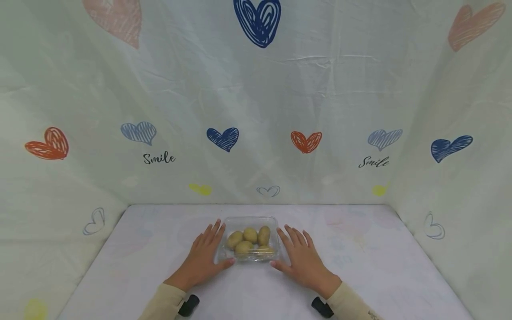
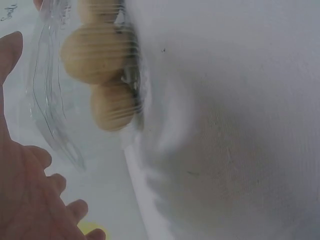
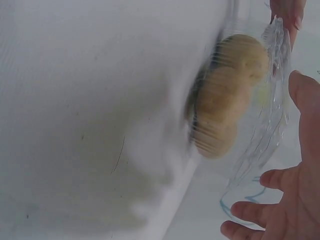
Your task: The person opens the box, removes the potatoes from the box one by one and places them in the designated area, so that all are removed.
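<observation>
A clear plastic box (image 1: 250, 218) sits on the table with several yellow-brown potatoes (image 1: 250, 235) inside. At the box's left side is my left hand (image 1: 202, 258), its fingers extended and spread, with the thumb toward the near corner. My right hand (image 1: 302, 260) mirrors it on the right side, fingers also stretched out. Neither hand grips the box; whether fingertips touch it I cannot tell. In the left wrist view the ribbed box wall (image 2: 47, 95) shows beside the palm. The right wrist view shows potatoes (image 3: 222, 95) through the clear wall, with the fingers apart from them.
A white table (image 1: 360, 275) with faint prints lies under the box. Behind it and at both sides hangs a pale curtain (image 1: 264, 102) printed with hearts and the word "Smile". Black wrist cameras (image 1: 189, 306) sit below both wrists, beside beige sleeves (image 1: 164, 302).
</observation>
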A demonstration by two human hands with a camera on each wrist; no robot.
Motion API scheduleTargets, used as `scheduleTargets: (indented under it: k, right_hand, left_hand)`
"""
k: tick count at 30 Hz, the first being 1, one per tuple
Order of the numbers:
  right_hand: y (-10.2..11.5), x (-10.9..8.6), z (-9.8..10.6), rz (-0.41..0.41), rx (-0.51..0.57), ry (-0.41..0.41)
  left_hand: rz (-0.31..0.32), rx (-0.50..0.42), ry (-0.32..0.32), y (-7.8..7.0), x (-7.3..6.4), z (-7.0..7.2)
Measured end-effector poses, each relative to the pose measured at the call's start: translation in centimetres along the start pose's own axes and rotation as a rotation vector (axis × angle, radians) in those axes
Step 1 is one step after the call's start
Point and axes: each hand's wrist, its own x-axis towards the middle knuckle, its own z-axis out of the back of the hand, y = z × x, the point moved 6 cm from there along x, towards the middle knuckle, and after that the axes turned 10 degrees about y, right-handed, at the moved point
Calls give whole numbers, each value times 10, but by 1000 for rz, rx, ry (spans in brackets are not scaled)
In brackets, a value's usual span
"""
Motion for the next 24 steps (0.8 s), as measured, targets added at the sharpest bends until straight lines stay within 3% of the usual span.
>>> scheduleTargets:
  k: [7, 24]
  right_hand:
    - [7, 2, -5, -9, 26, 2]
    - [17, 8, -11, -38, 37, -63]
  left_hand:
    - [-14, 10, 15, -5, 1, -5]
    - [-10, 26, -43, -18, -1, -7]
